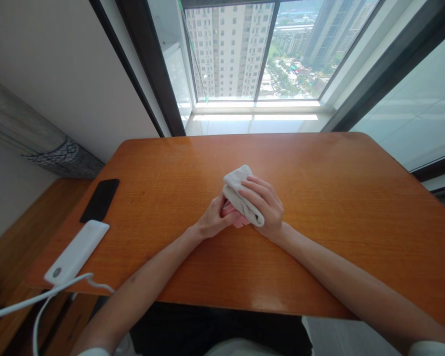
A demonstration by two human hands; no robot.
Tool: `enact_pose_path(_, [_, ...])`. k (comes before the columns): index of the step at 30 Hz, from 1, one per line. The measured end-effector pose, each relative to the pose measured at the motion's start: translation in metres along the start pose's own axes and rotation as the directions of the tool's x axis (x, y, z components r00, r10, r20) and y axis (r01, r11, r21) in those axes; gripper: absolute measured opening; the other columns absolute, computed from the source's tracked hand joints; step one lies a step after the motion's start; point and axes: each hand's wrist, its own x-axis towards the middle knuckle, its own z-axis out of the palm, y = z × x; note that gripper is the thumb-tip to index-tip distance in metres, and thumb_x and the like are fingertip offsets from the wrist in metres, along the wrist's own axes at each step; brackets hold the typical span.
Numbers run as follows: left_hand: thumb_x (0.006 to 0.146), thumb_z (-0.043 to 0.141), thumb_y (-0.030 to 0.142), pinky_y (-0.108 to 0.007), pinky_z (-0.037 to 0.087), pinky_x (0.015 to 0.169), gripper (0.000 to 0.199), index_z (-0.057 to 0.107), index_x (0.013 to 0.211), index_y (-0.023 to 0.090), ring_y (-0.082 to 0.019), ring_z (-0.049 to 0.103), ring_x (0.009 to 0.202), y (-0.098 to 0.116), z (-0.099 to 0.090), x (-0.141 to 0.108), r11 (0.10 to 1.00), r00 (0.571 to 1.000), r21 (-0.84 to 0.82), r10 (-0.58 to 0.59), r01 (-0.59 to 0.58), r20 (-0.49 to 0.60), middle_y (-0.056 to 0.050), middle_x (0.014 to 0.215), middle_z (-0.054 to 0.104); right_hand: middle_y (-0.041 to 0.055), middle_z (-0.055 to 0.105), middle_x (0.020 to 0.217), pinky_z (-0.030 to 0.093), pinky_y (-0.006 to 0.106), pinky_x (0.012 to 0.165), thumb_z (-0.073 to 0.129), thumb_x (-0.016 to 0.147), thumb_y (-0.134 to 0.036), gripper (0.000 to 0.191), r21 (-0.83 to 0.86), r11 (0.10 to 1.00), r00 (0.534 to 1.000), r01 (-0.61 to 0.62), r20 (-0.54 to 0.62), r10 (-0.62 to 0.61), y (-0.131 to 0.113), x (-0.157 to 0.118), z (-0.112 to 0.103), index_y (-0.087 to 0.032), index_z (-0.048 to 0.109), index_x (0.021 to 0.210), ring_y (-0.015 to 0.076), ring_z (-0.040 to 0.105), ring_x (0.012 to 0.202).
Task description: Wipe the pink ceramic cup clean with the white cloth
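Above the middle of the wooden table, my left hand grips a pink object from its left side; most of that object is hidden beneath a folded white cloth. My right hand lies over the cloth's right side, fingers curved across it and pressing it against the pink object. Both hands are close together, with the cloth and pink object between them. What the pink object is cannot be made out.
At the table's left edge lie a black phone and a white power bank with a white cable running off to the lower left. Beyond the far edge is a window; a curtain hangs at the left.
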Motion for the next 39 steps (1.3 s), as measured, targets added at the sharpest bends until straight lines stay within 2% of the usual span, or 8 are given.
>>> enact_pose_path(5, [0.088,0.069,0.080,-0.041,0.059,0.089,0.075,0.064,0.127,0.017,-0.028,0.068,0.098,-0.007,-0.004,-0.002,0.997,0.996,-0.007,0.071,-0.071,-0.051,-0.008,0.111,0.074,0.0074,0.076,0.146,0.061,0.057,0.118,0.067,0.109,-0.035,0.037,0.237,0.938,0.967,-0.253,0.026,0.254,0.006,0.003,0.007,-0.035,0.073,0.146,0.0314,0.073,0.136])
enact_pose_path(11, [0.092,0.068,0.075,-0.049,0.057,0.108,0.082,0.054,0.150,0.019,-0.035,0.068,0.120,-0.002,-0.003,0.000,0.996,0.995,-0.014,0.089,-0.088,0.037,-0.013,0.134,0.072,0.0083,0.079,0.140,0.068,0.048,0.107,0.074,0.104,-0.039,0.032,0.344,0.830,0.897,-0.438,0.109,0.429,0.015,-0.002,0.010,-0.029,0.080,0.134,0.0301,0.080,0.122])
enact_pose_path(13, [0.093,0.071,0.071,-0.048,0.056,0.110,0.076,0.055,0.147,0.019,-0.035,0.068,0.123,-0.001,-0.001,0.001,0.996,0.995,-0.031,0.081,-0.080,0.056,-0.013,0.135,0.071,0.0092,0.078,0.142,0.066,0.051,0.110,0.074,0.104,-0.038,0.040,0.294,0.875,0.919,-0.384,0.024,0.395,0.009,-0.001,0.007,-0.031,0.075,0.144,0.0315,0.078,0.126])
enact_pose_path(17, [0.092,0.077,0.068,-0.048,0.055,0.111,0.073,0.056,0.143,0.020,-0.034,0.067,0.126,-0.002,0.002,0.003,0.992,0.996,-0.097,0.081,-0.077,0.039,-0.014,0.138,0.068,0.0092,0.077,0.143,0.063,0.058,0.115,0.072,0.107,-0.035,0.043,0.086,0.989,0.989,-0.119,-0.077,0.126,-0.002,0.004,0.001,-0.036,0.072,0.150,0.0349,0.072,0.138])
enact_pose_path(25, [0.086,0.084,0.066,-0.041,0.058,0.098,0.072,0.063,0.135,0.018,-0.030,0.069,0.112,-0.005,0.003,0.000,0.994,0.998,-0.085,0.069,-0.068,0.011,-0.010,0.123,0.073,0.0094,0.079,0.140,0.062,0.061,0.116,0.069,0.109,-0.047,0.049,-0.006,0.998,0.996,0.068,-0.051,-0.068,-0.003,0.003,-0.003,-0.037,0.068,0.156,0.0363,0.073,0.136])
enact_pose_path(31, [0.085,0.078,0.074,-0.038,0.058,0.091,0.072,0.065,0.128,0.017,-0.027,0.068,0.102,-0.010,-0.002,-0.002,0.993,0.992,-0.025,0.115,-0.117,-0.059,-0.008,0.113,0.074,0.0077,0.077,0.143,0.062,0.059,0.117,0.069,0.109,-0.036,0.037,0.222,0.959,0.983,-0.174,-0.016,0.182,0.004,0.005,0.004,-0.036,0.075,0.145,0.0337,0.073,0.135])
enact_pose_path(36, [0.087,0.070,0.080,-0.042,0.059,0.095,0.084,0.059,0.140,0.017,-0.030,0.070,0.106,-0.001,-0.001,0.000,0.988,0.989,-0.050,0.145,-0.145,-0.007,-0.012,0.124,0.074,0.0063,0.080,0.137,0.070,0.049,0.104,0.078,0.102,-0.041,0.036,0.367,0.816,0.894,-0.447,0.142,0.426,0.014,-0.002,0.007,-0.032,0.078,0.137,0.0300,0.081,0.120])
enact_pose_path(39, [0.091,0.072,0.074,-0.045,0.059,0.102,0.079,0.057,0.144,0.017,-0.031,0.069,0.113,0.002,0.000,0.001,0.993,0.993,-0.040,0.109,-0.107,0.051,-0.013,0.129,0.073,0.0075,0.078,0.141,0.067,0.051,0.109,0.076,0.103,-0.039,0.041,0.333,0.847,0.905,-0.415,0.057,0.422,0.010,-0.004,0.006,-0.033,0.074,0.144,0.0310,0.079,0.125])
